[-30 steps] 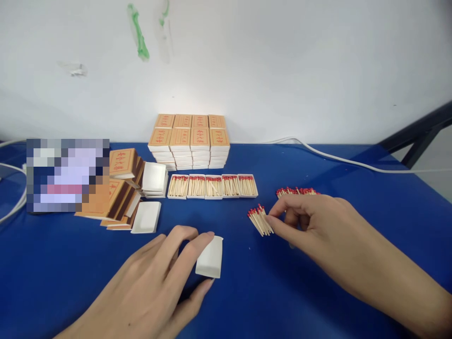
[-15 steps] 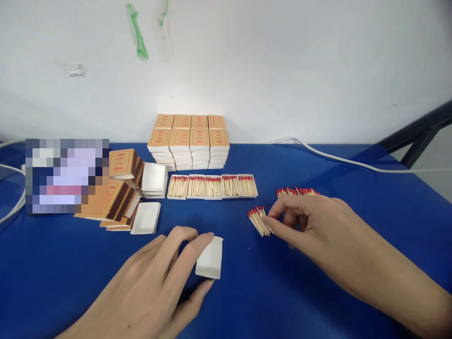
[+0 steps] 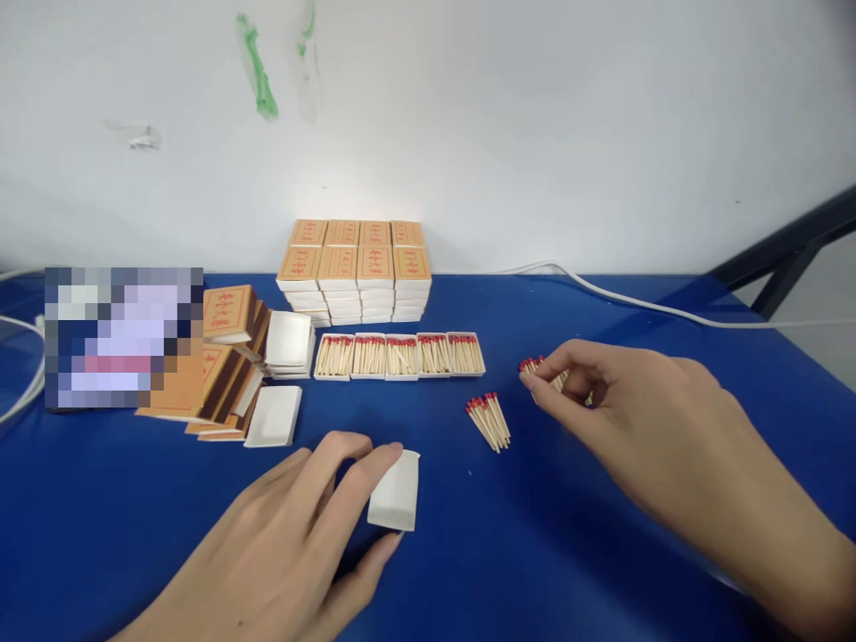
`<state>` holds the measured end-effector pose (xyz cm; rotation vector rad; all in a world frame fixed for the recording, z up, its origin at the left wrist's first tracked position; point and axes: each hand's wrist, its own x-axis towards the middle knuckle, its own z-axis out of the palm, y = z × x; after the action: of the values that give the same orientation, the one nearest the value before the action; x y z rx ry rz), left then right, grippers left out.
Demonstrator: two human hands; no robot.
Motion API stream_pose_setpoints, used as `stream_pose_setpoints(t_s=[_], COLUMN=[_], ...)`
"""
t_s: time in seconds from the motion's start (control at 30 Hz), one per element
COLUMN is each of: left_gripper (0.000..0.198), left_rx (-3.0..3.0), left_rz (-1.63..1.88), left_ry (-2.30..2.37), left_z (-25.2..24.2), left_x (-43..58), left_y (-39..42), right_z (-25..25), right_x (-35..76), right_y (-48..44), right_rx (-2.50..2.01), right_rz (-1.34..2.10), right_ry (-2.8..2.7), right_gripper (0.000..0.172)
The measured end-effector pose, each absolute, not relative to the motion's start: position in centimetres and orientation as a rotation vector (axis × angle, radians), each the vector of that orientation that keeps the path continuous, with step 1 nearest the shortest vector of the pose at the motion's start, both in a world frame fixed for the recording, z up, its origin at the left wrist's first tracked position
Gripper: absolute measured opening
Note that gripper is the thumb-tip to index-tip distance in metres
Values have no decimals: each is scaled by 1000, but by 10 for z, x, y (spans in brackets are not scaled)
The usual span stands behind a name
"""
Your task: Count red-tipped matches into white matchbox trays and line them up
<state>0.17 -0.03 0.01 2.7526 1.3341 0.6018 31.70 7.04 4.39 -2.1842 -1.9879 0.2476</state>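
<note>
My left hand [image 3: 314, 517] rests on the blue table [image 3: 468, 553] and grips a small empty white matchbox tray [image 3: 394, 492] between thumb and fingers. A small bundle of red-tipped matches [image 3: 489, 419] lies loose on the table to the right of the tray. My right hand [image 3: 602, 392] is farther right, over a larger heap of matches [image 3: 535, 366], with fingers curled and pinching into that heap. Most of the heap is hidden under the hand.
A row of several filled match trays [image 3: 399, 354] lies behind, with stacked orange matchboxes [image 3: 354, 272] against the white wall. Empty white trays [image 3: 289, 343] and orange sleeves [image 3: 227, 357] pile up at the left. A white cable [image 3: 635, 301] runs along the back.
My right hand let go of the small bundle and moved back and right onto the larger match heap. The left hand and its tray stayed put.
</note>
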Motion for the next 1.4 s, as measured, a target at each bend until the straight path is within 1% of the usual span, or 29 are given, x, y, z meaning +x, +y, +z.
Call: stream_pose_setpoints(t_s=[0.1, 0.2, 0.53, 0.6, 0.73, 0.83, 1.23, 1.4], left_gripper=[39, 38, 37, 37, 38, 38, 37, 37], left_rx=[2756, 2757, 2746, 2735, 2712, 2728, 2759, 2765], left_rz=[594, 596, 606, 612, 597, 573, 563, 578], left_ry=[1329, 1324, 1320, 1324, 1337, 1318, 1321, 1316], left_z=[0, 1, 2, 3, 3, 3, 5, 5], left_x=[1, 0, 1, 1, -1, -1, 0, 1], left_y=[0, -1, -2, -2, -2, -3, -1, -1], right_z=[48, 48, 43, 43, 41, 38, 45, 39], right_x=[310, 305, 302, 301, 304, 306, 298, 303], right_y=[72, 72, 70, 69, 66, 64, 67, 65], right_rx=[-2394, -2481, -2519, -2513, -2432, -2364, -2457, -2299], right_rz=[102, 38, -11, -49, -167, -216, 17, 12], right_ry=[-1941, -1978, -2074, -2083, -2133, -2139, -2141, -2179], right_gripper=[27, 25, 21, 23, 32, 33, 31, 29])
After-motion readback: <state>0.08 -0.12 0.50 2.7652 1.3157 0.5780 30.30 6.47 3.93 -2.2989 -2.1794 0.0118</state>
